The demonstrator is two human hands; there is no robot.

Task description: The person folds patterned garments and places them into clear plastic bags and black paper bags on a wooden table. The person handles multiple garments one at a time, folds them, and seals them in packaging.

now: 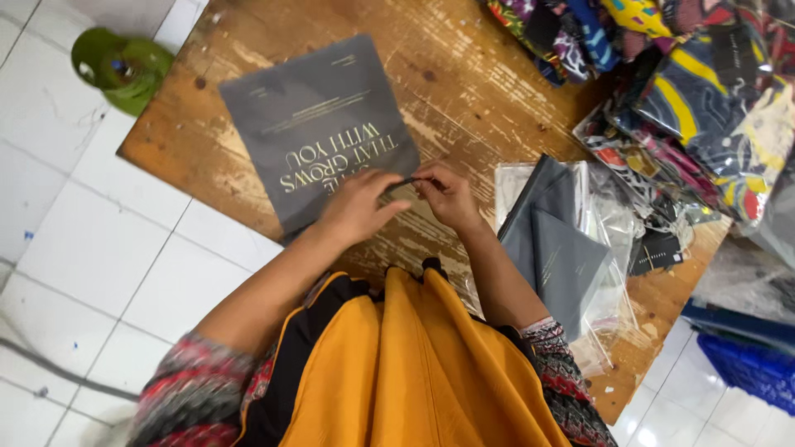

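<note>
A flat grey plastic bag (pixel 319 124) with pale lettering lies on the worn wooden table (pixel 464 83). My left hand (pixel 356 207) rests on the bag's near edge, thumb and forefinger pinching its corner. Right beside it, my right hand (pixel 447 194) pinches the same corner. A thin dark strip shows between the two sets of fingertips. An orange cloth (pixel 414 372) hangs over my lap below both forearms.
A stack of grey bags in clear wrap (pixel 563 248) lies to the right. Colourful patterned fabrics in plastic (pixel 679 91) pile up at the far right. A green gas cylinder (pixel 120 66) stands on the white tile floor. A blue crate (pixel 754 364) sits lower right.
</note>
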